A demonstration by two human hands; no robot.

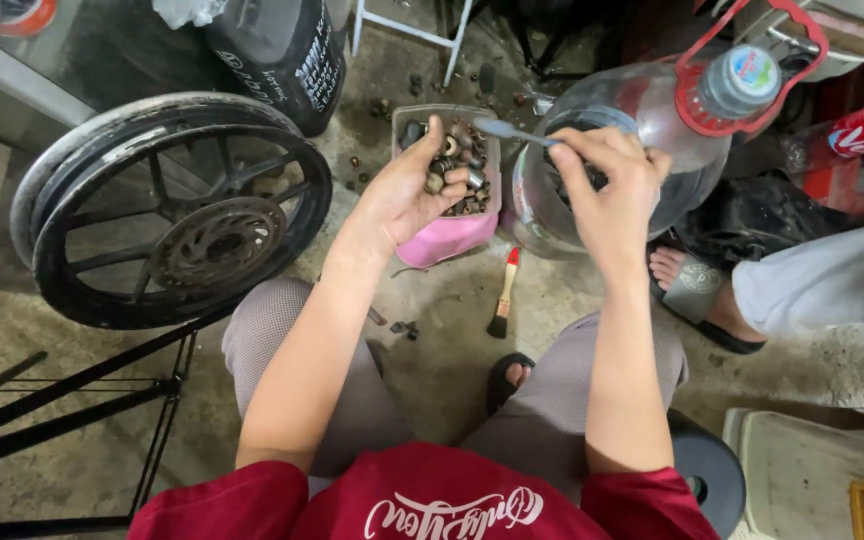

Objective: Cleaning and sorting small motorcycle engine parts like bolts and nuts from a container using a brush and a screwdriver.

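Note:
My left hand point(414, 190) is cupped palm up over a pink tub point(449, 238) and holds several small metal nuts and bearings. The tub is full of the same rusty small parts point(471, 200). My right hand point(610, 190) grips a thin blue-grey handled tool point(512, 131), its tip pointing left towards the parts in my left palm. Behind my right hand lies a large clear plastic jug point(642, 120) on its side, cut open, with a red handle ring and a grey cap.
A black motorcycle wheel point(167, 210) lies flat at the left. A small red-handled paintbrush point(504, 293) rests on the dirty concrete floor between my knees. Another person's sandalled foot point(697, 285) and pale trouser leg are at the right. A black metal frame point(72, 400) stands lower left.

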